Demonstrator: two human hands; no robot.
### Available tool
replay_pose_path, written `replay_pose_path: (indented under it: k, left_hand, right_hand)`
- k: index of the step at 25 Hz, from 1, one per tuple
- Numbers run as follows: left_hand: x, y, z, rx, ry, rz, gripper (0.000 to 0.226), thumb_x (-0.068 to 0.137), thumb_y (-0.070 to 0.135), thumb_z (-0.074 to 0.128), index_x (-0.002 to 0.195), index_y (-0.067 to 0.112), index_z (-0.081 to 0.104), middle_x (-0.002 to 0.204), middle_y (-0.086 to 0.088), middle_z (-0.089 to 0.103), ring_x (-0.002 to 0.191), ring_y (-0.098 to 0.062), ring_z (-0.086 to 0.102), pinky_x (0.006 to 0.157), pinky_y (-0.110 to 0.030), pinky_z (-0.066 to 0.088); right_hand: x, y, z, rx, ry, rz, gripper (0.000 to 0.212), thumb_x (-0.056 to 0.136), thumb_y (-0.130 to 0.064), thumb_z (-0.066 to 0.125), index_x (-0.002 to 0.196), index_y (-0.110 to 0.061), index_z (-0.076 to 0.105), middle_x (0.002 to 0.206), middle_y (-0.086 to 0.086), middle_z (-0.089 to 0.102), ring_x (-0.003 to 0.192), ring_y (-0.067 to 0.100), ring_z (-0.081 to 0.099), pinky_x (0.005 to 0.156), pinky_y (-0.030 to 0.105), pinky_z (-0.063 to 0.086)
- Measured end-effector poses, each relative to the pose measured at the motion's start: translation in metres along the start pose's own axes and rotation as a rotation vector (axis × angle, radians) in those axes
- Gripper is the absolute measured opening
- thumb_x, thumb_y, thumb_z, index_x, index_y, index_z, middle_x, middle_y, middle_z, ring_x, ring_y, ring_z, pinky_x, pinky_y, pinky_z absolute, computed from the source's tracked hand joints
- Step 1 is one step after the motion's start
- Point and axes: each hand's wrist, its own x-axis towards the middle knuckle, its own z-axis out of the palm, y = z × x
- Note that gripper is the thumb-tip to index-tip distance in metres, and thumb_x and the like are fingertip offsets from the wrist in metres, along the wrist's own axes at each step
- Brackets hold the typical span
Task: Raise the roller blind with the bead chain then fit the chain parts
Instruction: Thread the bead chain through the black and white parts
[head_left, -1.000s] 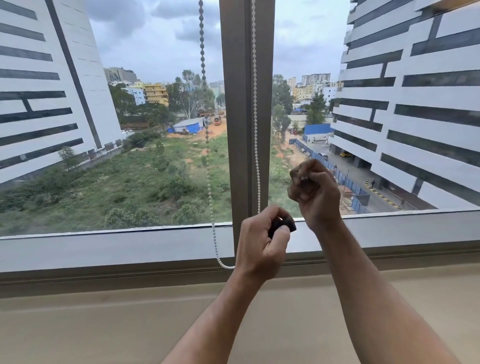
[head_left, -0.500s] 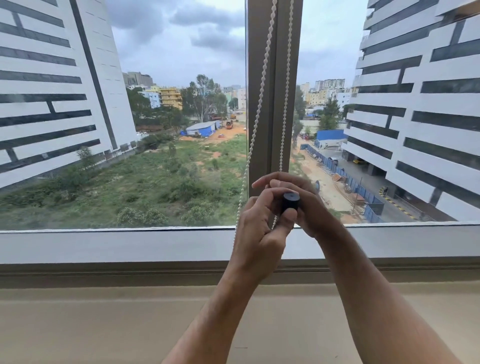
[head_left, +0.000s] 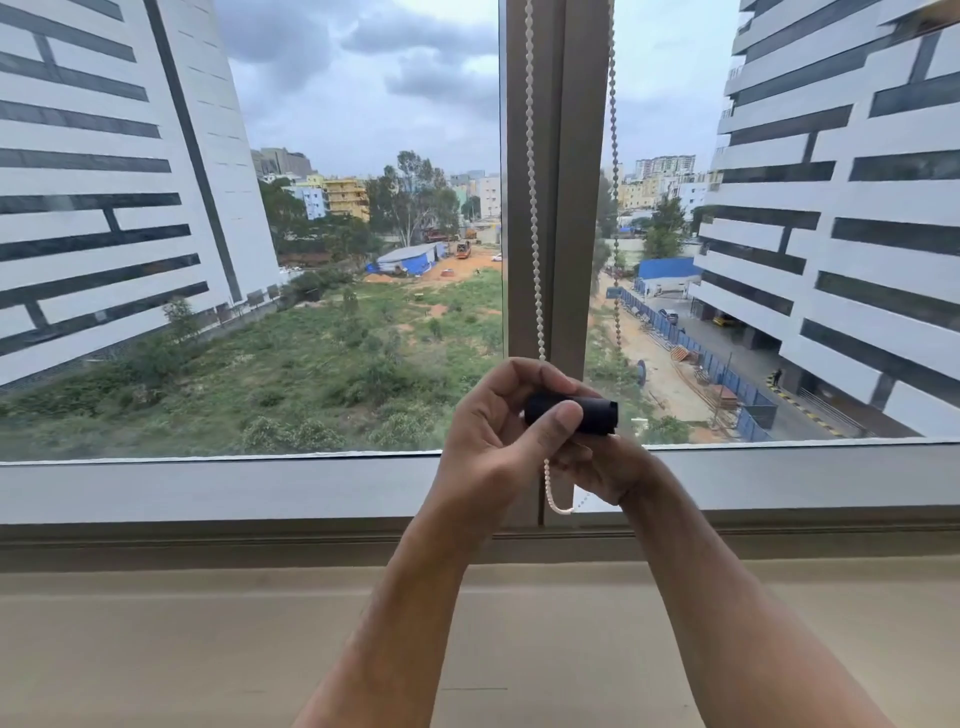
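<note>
Two hands meet at centre frame before the window post (head_left: 558, 208), working a black cylinder (head_left: 576, 414) on the bead chain (head_left: 535, 234). Left hand (head_left: 498, 441) clamps the cylinder between thumb and curled fingers, its long axis lying left to right. Right hand (head_left: 605, 467), just below and behind, is closed, apparently on the chain's loop; its grip is partly hidden. Chain runs upward from the left hand, so the fitting likely turns on lining cylinder with chain.

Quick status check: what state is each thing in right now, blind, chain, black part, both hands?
Roller blind: not in view; glass uncovered.
Bead chain: two strands hang along the mullion, loop sags below the hands.
Black chain part: held level, not visibly fitted.
Left hand: closed on the black part.
Right hand: behind the left, mostly hidden.
</note>
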Motion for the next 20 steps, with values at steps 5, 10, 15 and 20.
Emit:
replay_pose_path:
  k: [5,10,15,20]
  left_hand:
    - [0.003,-0.016,-0.019,-0.089,0.31,-0.067,0.018,0.076,0.003,0.08,0.085,0.013,0.068,0.091,-0.013,0.078,0.082,-0.025,0.078,0.076,-0.029,0.063]
    - [-0.005,-0.043,-0.039,-0.106,0.424,-0.152,0.034,0.071,0.006,0.088,0.088,0.01,0.06,0.087,-0.012,0.073,0.076,-0.026,0.078,0.074,-0.027,0.061]
    - [-0.023,-0.081,-0.05,0.175,0.393,-0.279,0.025,0.094,0.004,0.07,0.115,0.015,0.076,0.087,0.008,0.076,0.077,-0.001,0.066,0.074,-0.015,0.052]
    - [-0.03,-0.103,-0.054,0.216,0.365,-0.317,0.021,0.09,0.001,0.074,0.107,0.013,0.079,0.085,0.005,0.075,0.079,-0.005,0.066,0.08,-0.02,0.055]
  right_hand:
    - [-0.001,0.001,-0.015,-0.07,0.118,-0.059,0.033,0.082,-0.041,0.086,0.087,-0.011,0.077,0.054,-0.007,0.046,0.046,0.002,0.042,0.047,0.017,0.041]
    - [-0.003,0.003,-0.017,-0.203,0.221,-0.061,0.034,0.089,-0.043,0.079,0.09,-0.009,0.075,0.053,-0.006,0.042,0.046,0.006,0.038,0.049,0.02,0.038]
    - [-0.012,0.016,-0.023,-0.328,0.281,0.018,0.039,0.091,-0.044,0.074,0.094,-0.005,0.072,0.052,-0.004,0.04,0.044,0.008,0.035,0.048,0.023,0.037]
    - [-0.022,0.028,-0.032,-0.38,0.33,0.091,0.021,0.102,-0.023,0.063,0.096,-0.004,0.056,0.051,-0.002,0.04,0.045,0.014,0.031,0.046,0.028,0.028]
